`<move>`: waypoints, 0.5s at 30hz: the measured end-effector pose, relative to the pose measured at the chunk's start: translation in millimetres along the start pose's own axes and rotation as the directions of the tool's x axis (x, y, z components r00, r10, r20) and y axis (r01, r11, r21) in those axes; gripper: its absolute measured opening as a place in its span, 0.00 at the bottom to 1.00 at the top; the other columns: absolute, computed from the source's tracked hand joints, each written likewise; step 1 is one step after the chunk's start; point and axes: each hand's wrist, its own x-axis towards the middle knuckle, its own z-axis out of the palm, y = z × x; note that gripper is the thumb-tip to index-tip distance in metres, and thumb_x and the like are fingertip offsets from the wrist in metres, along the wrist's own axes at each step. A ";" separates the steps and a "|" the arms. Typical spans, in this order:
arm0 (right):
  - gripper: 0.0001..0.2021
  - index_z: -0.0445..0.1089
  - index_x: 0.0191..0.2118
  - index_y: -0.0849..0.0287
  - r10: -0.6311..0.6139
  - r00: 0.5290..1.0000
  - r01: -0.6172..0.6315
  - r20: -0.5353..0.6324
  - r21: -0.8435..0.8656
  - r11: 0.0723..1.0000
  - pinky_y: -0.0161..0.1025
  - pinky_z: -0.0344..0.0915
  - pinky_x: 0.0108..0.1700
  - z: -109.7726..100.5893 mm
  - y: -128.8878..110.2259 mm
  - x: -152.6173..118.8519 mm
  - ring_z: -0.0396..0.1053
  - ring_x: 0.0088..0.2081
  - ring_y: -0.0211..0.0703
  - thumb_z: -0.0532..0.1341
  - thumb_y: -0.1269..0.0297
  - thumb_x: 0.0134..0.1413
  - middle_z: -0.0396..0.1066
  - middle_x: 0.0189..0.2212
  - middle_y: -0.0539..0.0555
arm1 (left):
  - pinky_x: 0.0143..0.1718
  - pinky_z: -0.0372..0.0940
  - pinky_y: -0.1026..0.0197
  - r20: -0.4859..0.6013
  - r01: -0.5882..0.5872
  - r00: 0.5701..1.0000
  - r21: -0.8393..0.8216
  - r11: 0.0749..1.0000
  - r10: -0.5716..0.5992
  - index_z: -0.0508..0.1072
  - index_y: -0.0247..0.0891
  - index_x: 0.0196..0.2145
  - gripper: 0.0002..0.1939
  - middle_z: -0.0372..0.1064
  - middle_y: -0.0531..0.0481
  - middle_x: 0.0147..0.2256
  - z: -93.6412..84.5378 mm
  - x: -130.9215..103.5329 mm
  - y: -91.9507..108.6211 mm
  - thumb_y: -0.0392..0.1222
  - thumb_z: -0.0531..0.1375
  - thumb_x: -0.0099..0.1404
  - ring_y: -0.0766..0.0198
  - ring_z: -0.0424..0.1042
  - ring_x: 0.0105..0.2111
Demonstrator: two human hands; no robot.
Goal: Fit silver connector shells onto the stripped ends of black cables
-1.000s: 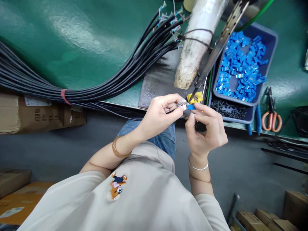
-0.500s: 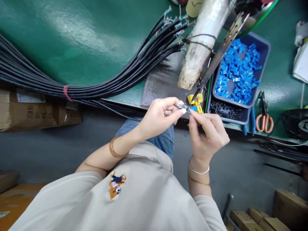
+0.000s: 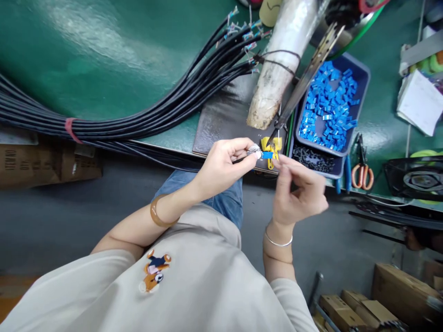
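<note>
In the head view, my left hand (image 3: pixel 230 161) is closed, thumb and forefinger pinching the end of a cable. Thin stripped wires and a whitish wrap show at its fingertips. On the right end of those wires sits a small blue connector (image 3: pixel 267 155). My right hand (image 3: pixel 299 189) is just right of the connector, its forefinger stretched toward it and the thumb below. Its fingertips are slightly blurred, and I see nothing held in them. A yellow hand tool (image 3: pixel 271 145) lies on the dark board (image 3: pixel 221 120) behind the connector.
Black cables (image 3: pixel 148 122), bound by a red tie (image 3: pixel 71 130), run along the bench. A wrapped post (image 3: pixel 273 69) and a metal bar (image 3: pixel 308 83) slant above the board. One bin (image 3: pixel 364 87) holds blue connectors; another holds small black parts (image 3: pixel 311 158). Orange-handled pliers (image 3: pixel 362 175) lie right.
My right fingertips have come away from the blue connector, moving slightly right, so more of it shows. My left hand keeps its pinch. The whole view has shifted a little.
</note>
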 end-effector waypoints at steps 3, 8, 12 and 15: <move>0.10 0.69 0.40 0.58 -0.122 0.986 0.129 0.110 -0.063 0.990 0.38 0.76 0.45 6.0 2.4 -0.4 0.77 0.44 0.41 0.64 0.77 0.53 0.77 0.43 0.52 | 0.24 0.53 0.69 -0.030 -0.007 1.000 0.039 0.999 0.009 0.69 0.34 0.27 0.06 0.57 0.56 0.22 1.2 2.5 0.3 0.36 0.58 0.63 0.74 0.56 0.22; 0.06 0.67 0.38 0.57 -0.028 0.992 0.023 0.125 0.046 0.999 0.39 0.77 0.42 12.8 6.0 1.8 0.77 0.44 0.41 0.61 0.74 0.56 0.76 0.46 0.54 | 0.23 0.54 0.69 -0.032 0.029 0.999 0.012 1.000 -0.028 0.68 0.35 0.25 0.07 0.57 0.55 0.21 1.7 6.9 3.9 0.35 0.59 0.62 0.74 0.56 0.21; 0.05 0.67 0.38 0.58 0.020 0.989 -0.035 0.147 0.103 0.994 0.40 0.78 0.42 12.6 7.4 2.1 0.77 0.44 0.42 0.61 0.74 0.56 0.76 0.46 0.55 | 0.23 0.54 0.69 -0.037 0.035 0.999 -0.013 0.999 -0.035 0.67 0.35 0.24 0.08 0.57 0.55 0.21 2.5 9.1 5.9 0.34 0.59 0.60 0.75 0.57 0.21; 0.07 0.67 0.38 0.58 0.004 0.990 -0.021 0.143 0.114 0.993 0.39 0.78 0.41 12.5 8.4 2.0 0.77 0.43 0.42 0.62 0.75 0.54 0.76 0.46 0.55 | 0.22 0.53 0.69 -0.055 0.022 0.998 0.005 1.000 -0.022 0.68 0.35 0.24 0.07 0.56 0.56 0.19 3.2 10.1 5.1 0.32 0.59 0.60 0.75 0.56 0.20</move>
